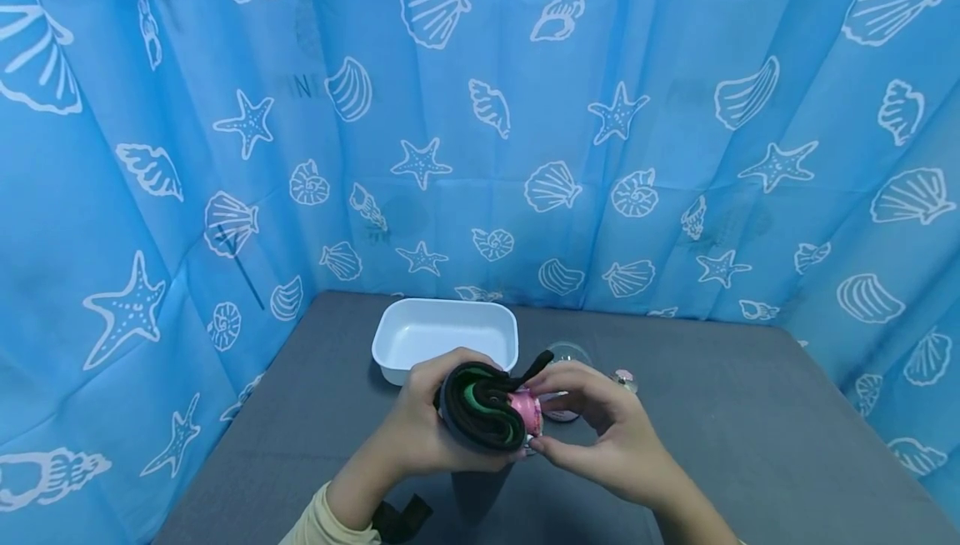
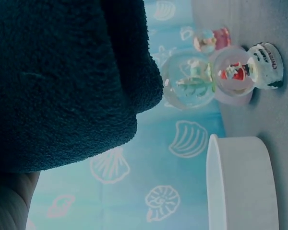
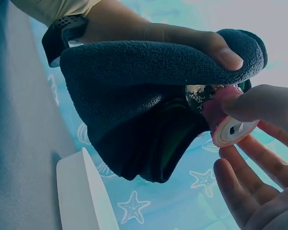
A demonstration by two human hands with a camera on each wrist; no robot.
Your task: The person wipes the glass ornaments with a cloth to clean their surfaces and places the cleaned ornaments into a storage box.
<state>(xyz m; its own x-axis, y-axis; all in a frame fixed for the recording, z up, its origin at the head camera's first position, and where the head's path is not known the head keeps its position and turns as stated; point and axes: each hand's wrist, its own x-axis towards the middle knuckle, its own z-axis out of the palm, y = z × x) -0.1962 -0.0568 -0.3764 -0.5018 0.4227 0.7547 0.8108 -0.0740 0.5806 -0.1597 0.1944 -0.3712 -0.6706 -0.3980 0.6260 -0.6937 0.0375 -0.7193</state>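
Observation:
A folded dark cloth [image 1: 472, 420] with a green inner side is gripped in my left hand [image 1: 423, 424], its thumb pressing on the fold in the right wrist view. Wrapped partly in this cloth is a small snow globe [image 3: 213, 110] with glitter inside and a pink base. My right hand [image 1: 607, 437] pinches the base, thumb on its side and fingertips at the rim. The white underside of the base, with a small dark switch or slot, faces the right palm. Most of the globe's glass is hidden by the cloth.
A white plastic basin [image 1: 442, 343] stands on the grey table [image 1: 735, 437] behind the left hand. Behind the right hand are more snow globes: a large one [image 2: 188, 88], one with a red figure [image 2: 237, 72] and a smaller one [image 2: 211, 40]. A shell-patterned blue curtain [image 1: 480, 112] hangs behind.

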